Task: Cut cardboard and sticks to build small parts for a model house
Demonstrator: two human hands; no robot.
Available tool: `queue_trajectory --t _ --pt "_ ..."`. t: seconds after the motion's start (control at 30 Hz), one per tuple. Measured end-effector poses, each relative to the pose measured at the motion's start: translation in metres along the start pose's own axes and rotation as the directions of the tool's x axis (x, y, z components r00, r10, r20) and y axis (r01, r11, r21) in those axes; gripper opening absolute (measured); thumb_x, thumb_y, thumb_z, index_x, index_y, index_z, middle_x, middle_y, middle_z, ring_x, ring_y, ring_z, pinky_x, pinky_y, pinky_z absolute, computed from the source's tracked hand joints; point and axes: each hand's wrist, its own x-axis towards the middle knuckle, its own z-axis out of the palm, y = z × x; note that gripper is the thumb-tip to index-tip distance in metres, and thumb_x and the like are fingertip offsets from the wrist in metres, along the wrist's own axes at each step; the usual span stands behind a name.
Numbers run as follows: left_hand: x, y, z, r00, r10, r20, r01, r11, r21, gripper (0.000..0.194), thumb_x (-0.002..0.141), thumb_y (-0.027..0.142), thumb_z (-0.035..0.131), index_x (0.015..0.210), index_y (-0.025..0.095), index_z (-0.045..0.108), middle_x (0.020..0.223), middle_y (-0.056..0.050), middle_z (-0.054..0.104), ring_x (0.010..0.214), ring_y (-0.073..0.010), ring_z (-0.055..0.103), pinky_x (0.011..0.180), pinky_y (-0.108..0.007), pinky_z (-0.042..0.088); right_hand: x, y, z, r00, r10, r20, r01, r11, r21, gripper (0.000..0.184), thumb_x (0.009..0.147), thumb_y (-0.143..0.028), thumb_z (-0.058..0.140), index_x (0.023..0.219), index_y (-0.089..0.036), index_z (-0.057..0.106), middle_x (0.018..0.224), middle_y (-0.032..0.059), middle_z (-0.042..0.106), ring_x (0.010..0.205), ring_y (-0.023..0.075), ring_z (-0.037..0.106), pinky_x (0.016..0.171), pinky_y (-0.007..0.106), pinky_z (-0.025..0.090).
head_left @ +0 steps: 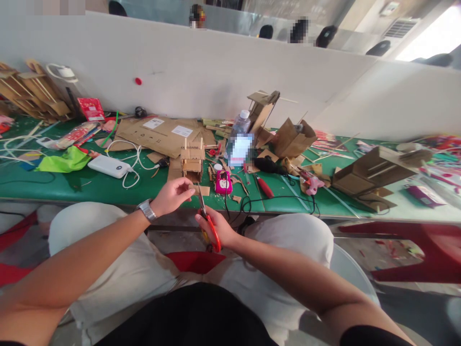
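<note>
My right hand (220, 227) is wrapped round the red handles of a pair of scissors (214, 236). Their blades point up and away from me, over the table's front edge. To the left of the blades, my left hand (174, 196) is closed in a pinch, its fingertips close to the scissor tips. Whatever it pinches is too small to make out. Just beyond both hands stands a small cardboard structure (192, 161) with thin wooden sticks rising from it. A pink case with a cartoon face (224, 182) lies to its right.
A white power bank (110, 166) with cables lies left on the green tabletop (72, 185). Behind are a flat cardboard sheet (158, 132) and a clear bottle (240, 123). A red-handled tool (265, 186) and a large cardboard model (374, 175) are right. Scraps litter the surface.
</note>
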Motion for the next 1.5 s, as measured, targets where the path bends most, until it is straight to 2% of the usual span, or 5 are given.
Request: queue_trajectory --t 0.33,0.5,0.7,1.1,1.5 --pt "0.003 0.003 -0.009 0.989 0.109 -0.102 -0.106 0.994 0.026 0.017 0.091 0.035 0.067 0.098 0.019 0.069 0.087 -0.004 0.067 0.079 -0.0178 0.063 0.073 -0.030 0.054 -0.003 -0.012 -0.004 0.999 -0.038 0.016 0.040 0.980 -0.194 0.028 0.101 -0.049 0.057 0.090 -0.023 0.054 0.075 -0.0017 0.061 0.067 0.0149 0.053 0.066 0.027 0.037" --pt "0.005 0.010 -0.017 0.980 0.178 0.087 -0.185 0.980 0.074 0.022 0.092 0.033 0.064 0.102 0.019 0.077 0.109 -0.010 0.073 0.102 -0.0228 0.067 0.090 -0.035 0.055 -0.004 -0.013 -0.003 0.998 -0.042 0.050 0.052 0.974 -0.220 0.026 0.099 -0.046 0.058 0.089 -0.023 0.055 0.075 -0.0015 0.062 0.067 0.0148 0.053 0.066 0.027 0.037" --pt "0.004 0.001 -0.016 0.988 0.038 0.151 -0.051 0.995 0.084 0.023 0.091 0.034 0.067 0.102 0.017 0.078 0.097 -0.009 0.076 0.084 -0.0205 0.069 0.073 -0.031 0.056 -0.003 -0.006 -0.002 0.996 -0.051 0.071 0.063 0.982 -0.179 0.027 0.101 -0.046 0.056 0.089 -0.022 0.055 0.076 -0.0016 0.061 0.069 0.0136 0.052 0.067 0.026 0.038" --pt "0.008 0.003 -0.019 0.999 -0.004 -0.043 0.001 0.998 -0.070 0.017 0.083 0.030 0.071 0.094 0.017 0.068 0.089 -0.005 0.069 0.077 -0.0169 0.067 0.067 -0.028 0.056 -0.001 -0.004 0.001 0.998 -0.020 0.057 0.019 1.000 0.016 0.037 0.100 -0.056 0.057 0.088 -0.022 0.054 0.075 -0.0011 0.056 0.068 0.0134 0.047 0.064 0.025 0.040" --pt "0.003 0.003 -0.016 0.998 0.057 0.010 -0.058 0.972 0.228 0.030 0.091 0.044 0.069 0.083 0.015 0.074 0.072 -0.003 0.068 0.063 -0.0152 0.058 0.056 -0.025 0.045 0.000 -0.002 0.000 0.999 -0.030 0.030 0.032 0.998 -0.050 0.034 0.099 -0.052 0.059 0.086 -0.021 0.055 0.076 -0.0015 0.056 0.070 0.0135 0.048 0.066 0.026 0.041"
